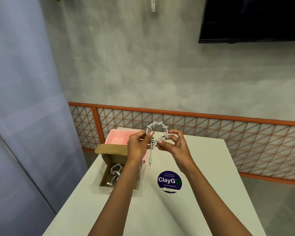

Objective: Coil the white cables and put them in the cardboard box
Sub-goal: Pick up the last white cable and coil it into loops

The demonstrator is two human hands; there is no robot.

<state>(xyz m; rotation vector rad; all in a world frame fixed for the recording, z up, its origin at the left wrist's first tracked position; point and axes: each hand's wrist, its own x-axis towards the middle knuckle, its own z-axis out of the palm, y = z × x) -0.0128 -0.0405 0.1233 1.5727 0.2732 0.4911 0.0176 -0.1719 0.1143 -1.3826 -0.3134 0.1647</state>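
Note:
I hold a white cable [157, 128] wound into a small ring, raised above the table's far middle. My left hand [138, 143] pinches the ring's left side. My right hand [174, 143] pinches its lower right, where the strands cross. A loose end with a plug hangs straight down between my hands to about the table top. The open cardboard box [103, 178] sits at the table's left edge, partly behind my left forearm. Another coiled white cable [115, 171] lies inside it.
A pink tray [117, 138] with compartments stands behind the box. A round dark blue sticker [169, 182] is stuck on the white table [203, 176]. An orange lattice railing [228, 132] runs behind the table. A dark screen [252, 19] hangs on the grey wall.

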